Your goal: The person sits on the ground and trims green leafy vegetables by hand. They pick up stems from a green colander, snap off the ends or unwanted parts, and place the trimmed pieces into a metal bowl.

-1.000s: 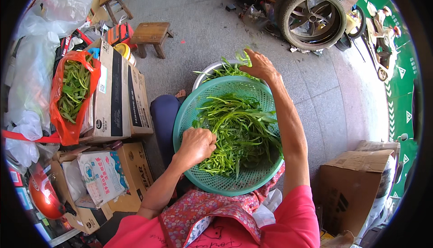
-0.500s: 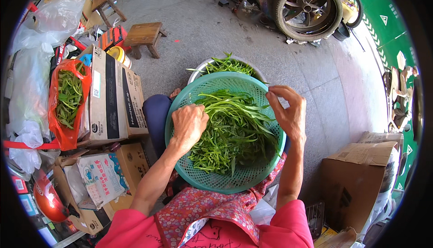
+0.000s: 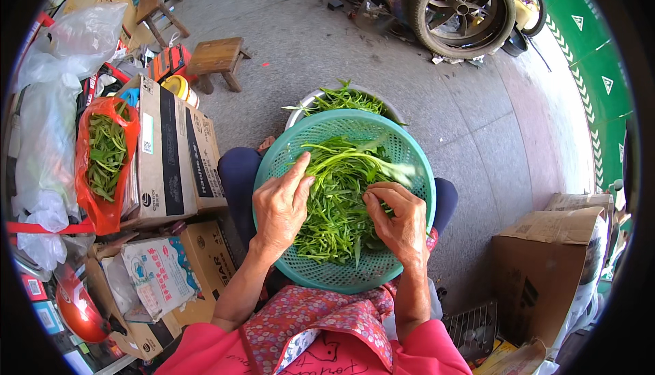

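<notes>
A green plastic colander [image 3: 327, 274] rests on my lap, heaped with leafy green vegetable stems [image 3: 334, 232]. My left hand [image 3: 280, 204] is over its left side, thumb and forefinger closed round one end of a bunch of long green stems [image 3: 341, 159]. The bunch stretches to the right, and its pale far end is blurred. My right hand [image 3: 401, 221] is above the right side of the heap, fingertips pinched together; what lies between them is hidden. Behind the colander a metal basin [image 3: 297, 112] holds more greens, partly covered by the colander.
On the left, a red plastic bag [image 3: 102, 215] of greens leans by a cardboard box [image 3: 158, 170]. A wooden stool [image 3: 217, 54] stands beyond. A wheel [image 3: 464, 10] sits far right, an open carton [image 3: 539, 266] near right, and an orange helmet [image 3: 78, 310] near left.
My right hand has come down and inward from the colander's right rim to the heap. My left hand's forefinger and thumb have spread somewhat along the bunch, whose far end has swung.
</notes>
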Tool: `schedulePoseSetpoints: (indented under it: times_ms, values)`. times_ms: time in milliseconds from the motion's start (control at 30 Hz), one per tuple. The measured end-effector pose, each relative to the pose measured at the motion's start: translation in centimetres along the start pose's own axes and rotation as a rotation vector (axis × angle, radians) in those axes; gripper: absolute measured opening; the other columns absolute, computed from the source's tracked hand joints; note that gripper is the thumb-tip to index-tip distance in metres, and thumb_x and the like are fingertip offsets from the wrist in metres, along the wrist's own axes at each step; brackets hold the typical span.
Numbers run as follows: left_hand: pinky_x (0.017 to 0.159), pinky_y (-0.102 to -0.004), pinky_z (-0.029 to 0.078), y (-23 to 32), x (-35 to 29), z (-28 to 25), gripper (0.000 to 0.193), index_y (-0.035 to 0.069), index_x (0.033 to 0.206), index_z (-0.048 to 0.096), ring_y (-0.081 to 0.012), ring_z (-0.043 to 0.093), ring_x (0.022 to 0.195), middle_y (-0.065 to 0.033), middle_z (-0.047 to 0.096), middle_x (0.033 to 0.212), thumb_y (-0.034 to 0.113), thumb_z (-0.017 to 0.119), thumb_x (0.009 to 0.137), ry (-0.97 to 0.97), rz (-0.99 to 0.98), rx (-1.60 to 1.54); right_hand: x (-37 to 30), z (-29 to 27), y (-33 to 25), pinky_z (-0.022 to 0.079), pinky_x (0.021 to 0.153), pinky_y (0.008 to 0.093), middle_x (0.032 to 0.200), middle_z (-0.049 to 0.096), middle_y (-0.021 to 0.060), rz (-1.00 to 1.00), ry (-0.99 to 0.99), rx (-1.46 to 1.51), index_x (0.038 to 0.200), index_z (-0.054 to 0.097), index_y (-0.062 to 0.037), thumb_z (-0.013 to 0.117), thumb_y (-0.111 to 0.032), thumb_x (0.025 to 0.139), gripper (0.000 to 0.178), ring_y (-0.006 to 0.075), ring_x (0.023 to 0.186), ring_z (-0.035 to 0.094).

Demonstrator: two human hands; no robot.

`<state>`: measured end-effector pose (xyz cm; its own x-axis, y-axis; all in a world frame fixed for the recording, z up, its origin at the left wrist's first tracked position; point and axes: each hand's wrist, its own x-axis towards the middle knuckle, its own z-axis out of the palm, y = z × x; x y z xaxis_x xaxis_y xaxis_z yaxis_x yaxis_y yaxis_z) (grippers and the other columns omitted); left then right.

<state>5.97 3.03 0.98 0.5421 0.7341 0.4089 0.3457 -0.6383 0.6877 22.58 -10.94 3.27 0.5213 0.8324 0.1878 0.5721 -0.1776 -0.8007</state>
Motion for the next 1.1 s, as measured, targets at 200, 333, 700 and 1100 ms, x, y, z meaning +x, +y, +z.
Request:
schedulePoseSetpoints:
  times_ms: [200, 333, 700, 1100]
  values:
    - [0.065, -0.0329, 0.053, 0.4, -0.5, -0.9, 0.026, 0.003, 0.107, 0.077, -0.0229, 0.070, 0.070, -0.0121, 0.076, 0.087, -0.005, 0.079, 0.082, 0.069, 0.105, -0.018, -0.2, -0.1, -3.1, 0.058, 0.079, 0.0372, 0.103, 0.076, 0.0137, -0.279, 0.156, -0.145, 0.099, 0.075, -0.0010, 0.079, 0.000, 0.080, 0.019, 0.0297, 0.088, 0.073]
    - [0.063, -0.0348, 0.049, 1.4, -0.4, -2.3, 0.023, 0.005, 0.103, 0.075, -0.0243, 0.068, 0.067, -0.0076, 0.075, 0.083, 0.000, 0.079, 0.081, -0.077, 0.215, 0.003, -0.4, 0.7, -4.0, 0.050, 0.077, 0.0392, 0.107, 0.073, 0.0056, -0.486, 0.161, -0.325, 0.107, 0.075, -0.0076, 0.084, -0.003, 0.071, 0.037, 0.0245, 0.087, 0.066]
    - [0.062, -0.0367, 0.048, 1.6, -3.2, -2.7, 0.014, 0.003, 0.098, 0.075, -0.0273, 0.068, 0.065, -0.0097, 0.074, 0.080, 0.004, 0.077, 0.085, -0.295, 0.089, -0.287, -1.7, 3.3, -1.4, 0.054, 0.075, 0.0401, 0.082, 0.070, 0.0062, -0.394, 0.036, -0.021, 0.086, 0.070, -0.0041, 0.076, 0.000, 0.066, 0.021, 0.0276, 0.078, 0.067]
    - [0.089, -0.0433, 0.050, -1.4, -6.6, -2.5, 0.024, 0.009, 0.107, 0.077, -0.0310, 0.066, 0.108, -0.0148, 0.069, 0.120, 0.020, 0.071, 0.087, -0.682, 0.069, 0.085, 4.1, 4.9, 5.2, 0.056, 0.065, 0.0394, 0.101, 0.070, 0.0117, -0.075, 0.090, -0.144, 0.106, 0.074, -0.0067, 0.076, -0.011, 0.083, 0.024, 0.0281, 0.069, 0.070]
